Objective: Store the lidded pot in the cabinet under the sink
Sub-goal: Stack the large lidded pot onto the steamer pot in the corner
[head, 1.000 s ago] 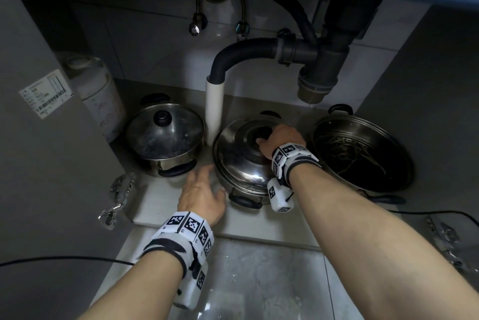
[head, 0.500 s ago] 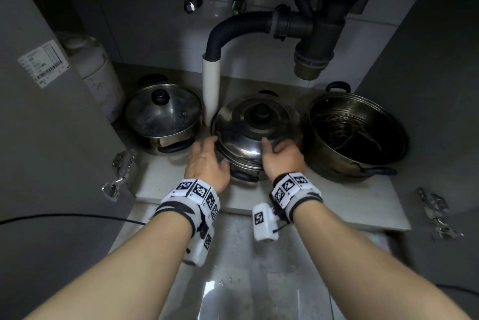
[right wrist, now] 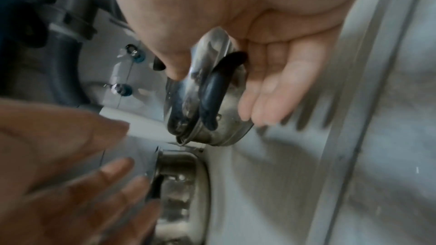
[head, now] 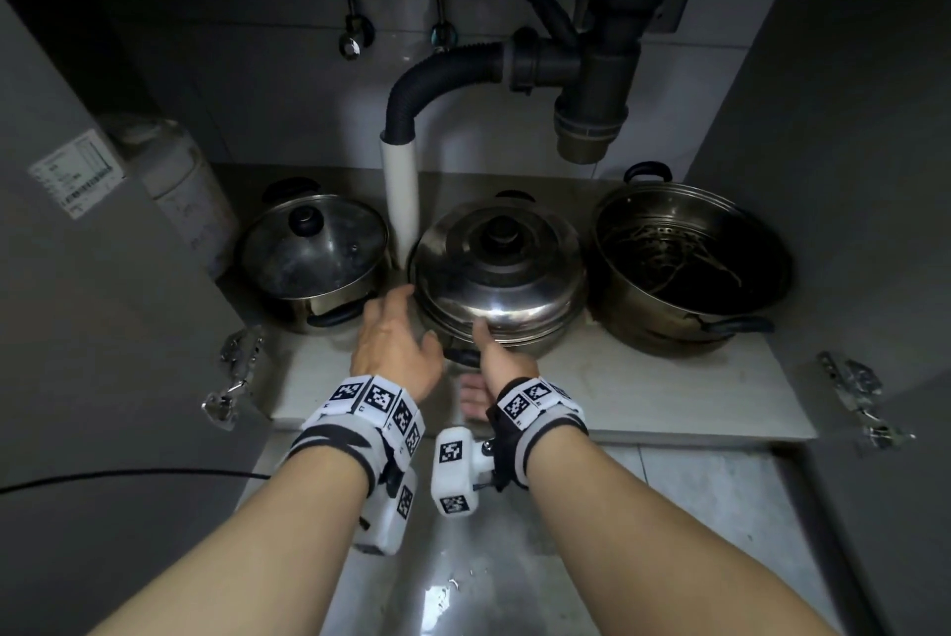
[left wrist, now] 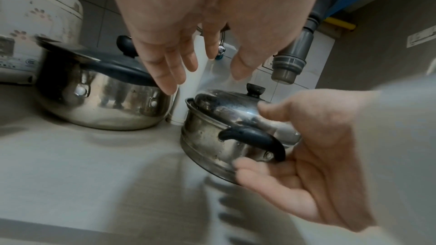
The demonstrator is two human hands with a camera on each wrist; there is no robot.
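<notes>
The steel lidded pot (head: 498, 275) stands on the cabinet floor (head: 643, 378) between two other pots, just right of the white pipe. My right hand (head: 481, 362) is at its front, thumb on the lid's edge and straight fingers under the black side handle (left wrist: 254, 140); they do not curl round it. In the right wrist view the fingers (right wrist: 269, 92) lie flat beneath the pot (right wrist: 188, 88). My left hand (head: 409, 321) hovers open by the pot's left side, fingers spread, apart from it.
A glass-lidded pot (head: 311, 249) sits to the left, an open steamer pot (head: 687, 265) to the right. The white drain pipe (head: 401, 193) and the black trap (head: 592, 120) hang behind and above. A white appliance (head: 180, 187) stands at the back left.
My right hand left the lid knob and came to the pot's front, then turned, thumb on the lid and fingers under the handle. My left hand drew off the pot's left side.
</notes>
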